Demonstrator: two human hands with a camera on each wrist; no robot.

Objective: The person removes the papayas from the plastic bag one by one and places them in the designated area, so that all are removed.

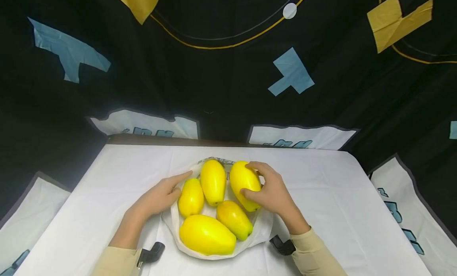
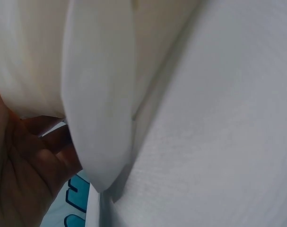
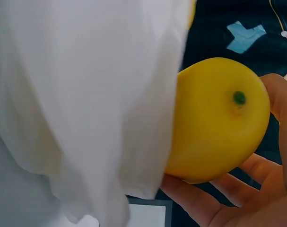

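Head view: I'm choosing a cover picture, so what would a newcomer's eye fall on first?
Five smooth, yellow, oval fruits stand out first, clustered low centre in an open, white cloth bag on the white-covered table. Next come the bare hands: the right hand grips the upper-right fruit, while the left hand touches the bag's left side. Behind hangs a black fabric backdrop with blue and gold patches.
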